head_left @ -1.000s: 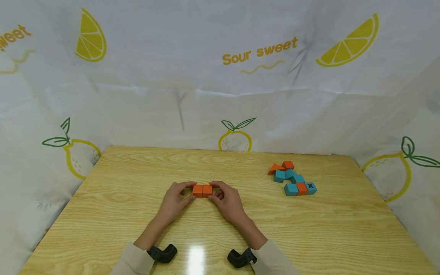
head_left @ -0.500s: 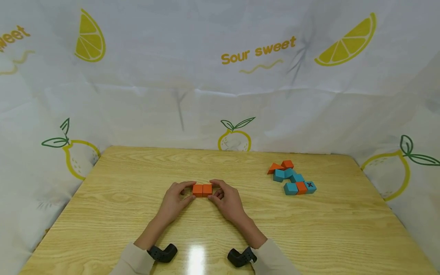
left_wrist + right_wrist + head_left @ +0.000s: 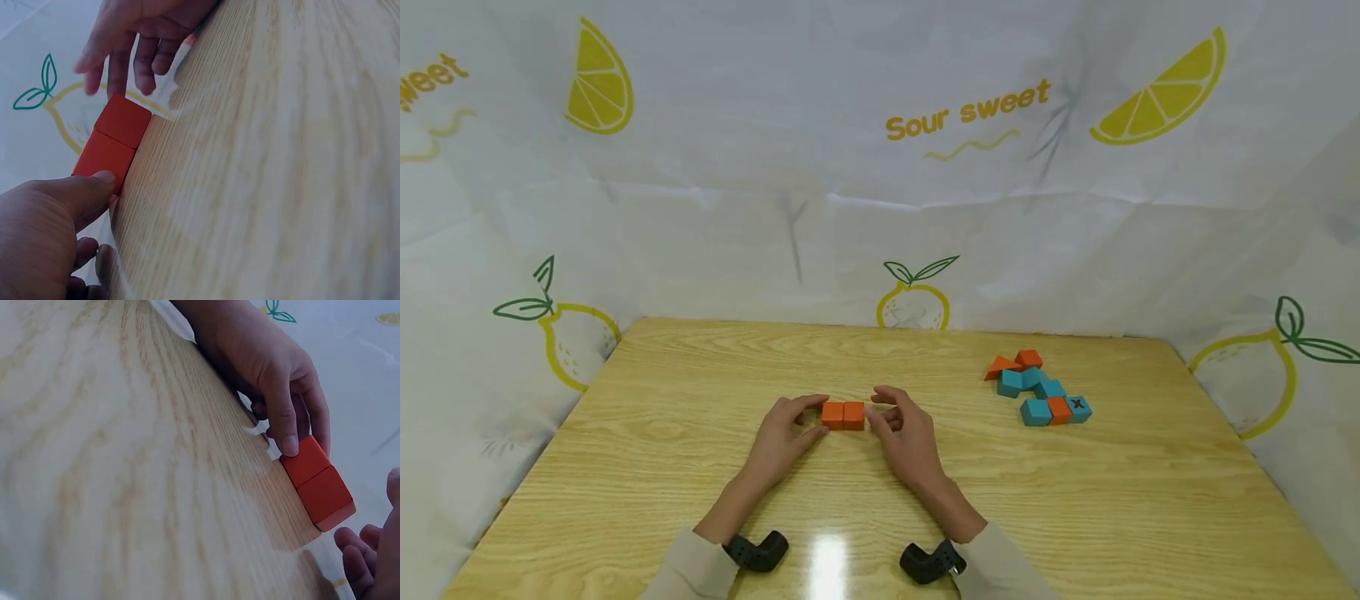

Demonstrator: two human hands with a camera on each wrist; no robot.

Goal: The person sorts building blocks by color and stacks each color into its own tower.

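Note:
Two orange cube blocks sit side by side on the wooden table, face against face. The left orange block [image 3: 832,416] is pinched between the thumb and forefinger of my left hand [image 3: 784,435], which comes from its left side. The right orange block [image 3: 853,416] has no finger around it. Just off its right face, my right hand [image 3: 908,435] holds its fingers apart with nothing between them. In the right wrist view a gap shows between the right-hand fingers [image 3: 357,562] and the near block [image 3: 325,492]. The left thumb [image 3: 94,190] lies on its block in the left wrist view.
At the back right lies a loose cluster of blocks: several blue blocks [image 3: 1037,412], an orange triangle [image 3: 1001,367] and orange cubes [image 3: 1028,359]. One blue block [image 3: 1078,409] bears a dark X. A white lemon-print sheet [image 3: 737,250] hangs behind the wooden table [image 3: 700,358].
My right hand has let go of the right orange block and moved slightly right, its fingers spreading. The left hand and both orange blocks have stayed in place.

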